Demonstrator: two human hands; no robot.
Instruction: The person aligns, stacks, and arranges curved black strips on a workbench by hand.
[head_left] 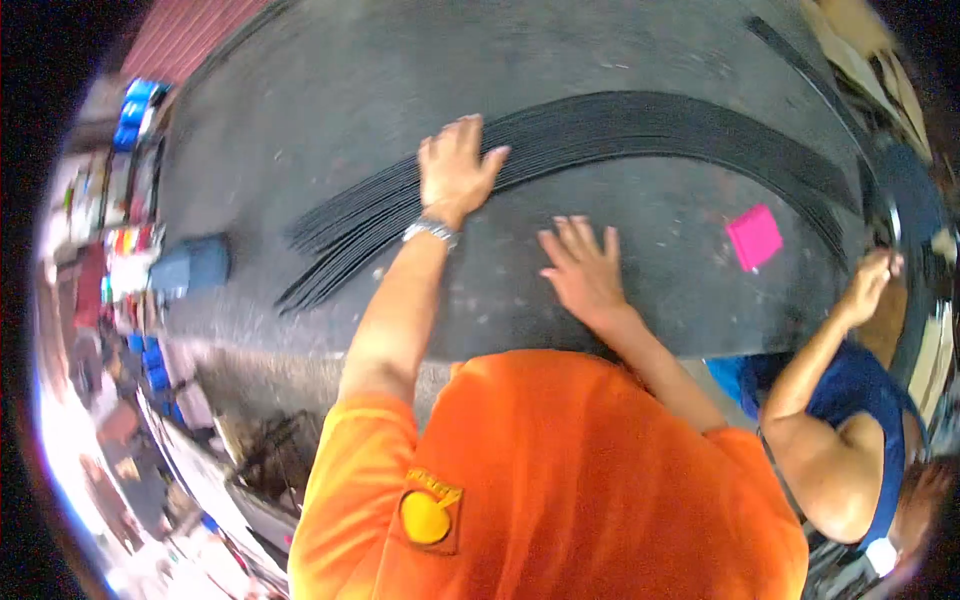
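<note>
A long bundle of thin black strips (640, 125) lies in an arc across the dark table (480, 310), its ends fanned apart at the left. My left hand (457, 172), with a metal watch at the wrist, rests on the bundle left of its middle, palm down and fingers extended. Nearer to me, my right hand (585, 270) is spread low over the bare tabletop, below the strips and apart from them; I cannot tell whether it touches the surface. Neither hand grips anything.
A bright pink block or pad (755, 238) lies on the table, right of my right hand. At the right edge a co-worker in dark blue (860, 400) has a hand near a long black strip (800, 65). A dark blue-grey object (190, 266) sits at the left edge.
</note>
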